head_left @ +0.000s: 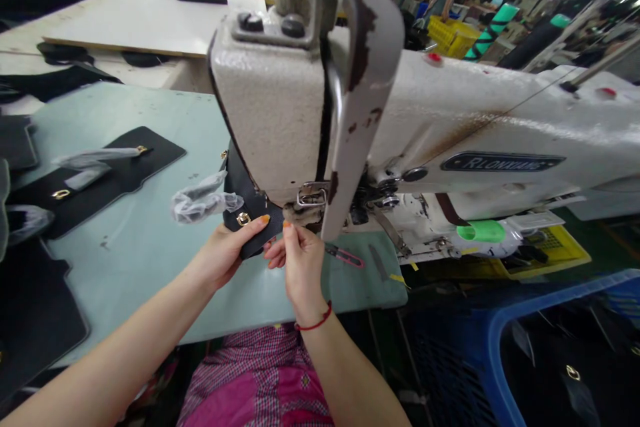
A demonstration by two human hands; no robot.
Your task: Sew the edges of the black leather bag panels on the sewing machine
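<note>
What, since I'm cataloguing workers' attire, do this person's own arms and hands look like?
Both forearms are without sleeves, and neither the left hand nor the right hand wears a glove. Both thumbnails look painted orange; a thin red bracelet circles the right wrist.

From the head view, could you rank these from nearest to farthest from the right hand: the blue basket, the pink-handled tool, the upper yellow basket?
1. Pink-handled tool: just right of the right hand.
2. Blue basket: lower right.
3. Upper yellow basket: background, beyond the sewing machine.
</note>
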